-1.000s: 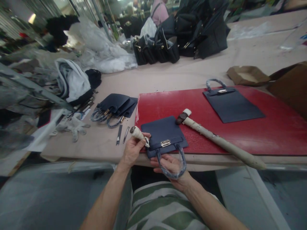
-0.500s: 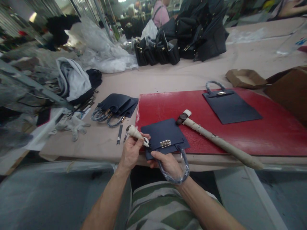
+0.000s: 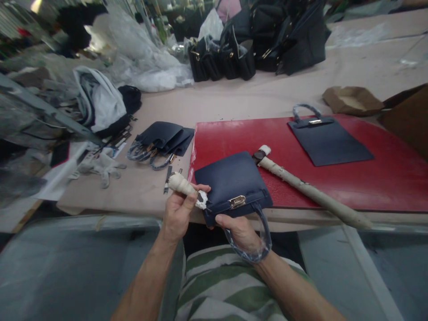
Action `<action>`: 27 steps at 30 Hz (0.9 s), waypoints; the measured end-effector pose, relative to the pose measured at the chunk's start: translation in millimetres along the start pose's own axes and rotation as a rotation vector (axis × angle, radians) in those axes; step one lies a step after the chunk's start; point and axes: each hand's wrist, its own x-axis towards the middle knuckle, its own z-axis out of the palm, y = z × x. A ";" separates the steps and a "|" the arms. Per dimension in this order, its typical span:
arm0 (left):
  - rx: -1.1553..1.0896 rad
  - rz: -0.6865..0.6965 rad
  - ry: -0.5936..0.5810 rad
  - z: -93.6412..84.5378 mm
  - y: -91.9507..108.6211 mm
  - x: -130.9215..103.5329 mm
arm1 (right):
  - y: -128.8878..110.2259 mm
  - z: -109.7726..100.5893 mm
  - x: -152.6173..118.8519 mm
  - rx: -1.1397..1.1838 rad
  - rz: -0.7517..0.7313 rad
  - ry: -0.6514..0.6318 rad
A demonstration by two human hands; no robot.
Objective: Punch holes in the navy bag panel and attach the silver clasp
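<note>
A navy handbag panel with a gold-coloured clasp and a plastic-wrapped handle lies over the near edge of the red board. My right hand reaches through the handle loop and grips the panel's near edge, thumb on top, other fingers hidden beneath. My left hand is closed around a short tool wrapped in white tape. Its ragged white end touches or nearly touches the panel's left corner; I cannot tell which. Just right of the panel rests a hammer with a wrapped handle.
On the red board lies another navy bag panel. Several similar panels are stacked to the left, near a white glove. Black handbags and plastic wrapping stand behind; a cardboard tray sits back right.
The held panel has turned slightly and come up closer, its clasp side tilted toward me. My left hand and the taped tool have shifted slightly left. The whole view has moved slightly.
</note>
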 end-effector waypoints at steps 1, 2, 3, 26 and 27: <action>0.015 0.016 -0.011 -1.6 -2.1 -1.4 | -0.4 0.5 -0.4 0.005 0.001 0.008; 0.018 0.025 -0.017 -2.8 -3.8 -2.5 | -0.5 0.8 -0.9 0.005 -0.002 0.012; 0.016 0.026 -0.018 -3.6 -5.2 -3.4 | -0.6 1.0 -1.3 0.001 -0.003 0.007; 0.264 -0.067 -0.055 -6.7 3.4 -0.8 | 2.3 -0.5 0.4 -0.051 -0.088 -0.085; 0.320 -0.074 -0.055 -5.2 6.6 -0.9 | 3.3 -2.1 0.2 -0.066 -0.096 -0.088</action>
